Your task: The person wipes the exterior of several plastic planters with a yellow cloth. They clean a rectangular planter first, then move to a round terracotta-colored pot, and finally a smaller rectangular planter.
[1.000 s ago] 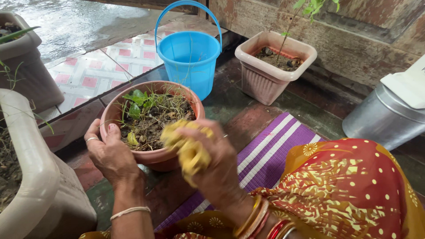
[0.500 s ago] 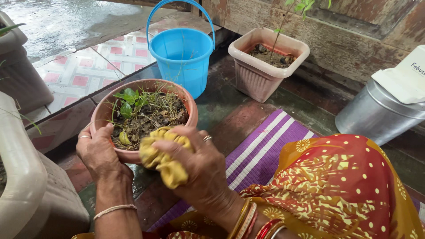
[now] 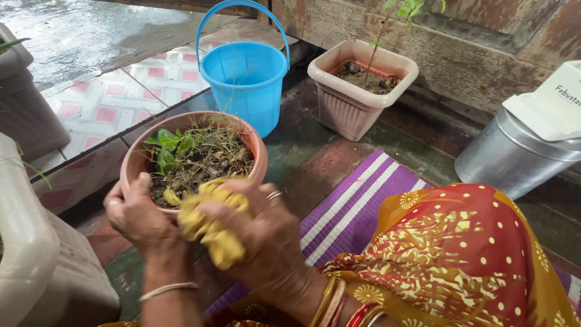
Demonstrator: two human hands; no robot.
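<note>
Seen from above, two hands work at one round terracotta flowerpot (image 3: 251, 154) on the floor. The right hand (image 3: 261, 233) is closed around one crumpled yellow cloth (image 3: 212, 229), pressing it against the pot's near rim. The left hand (image 3: 138, 213) grips the rim's left side, thumb over the edge. The pot holds soil, dry stems and a few green leaves. To the right lies one purple striped mat (image 3: 357, 203). Farther back stand one blue bucket (image 3: 245, 82), one square beige planter (image 3: 357, 85) and one metal bin (image 3: 514, 158).
</note>
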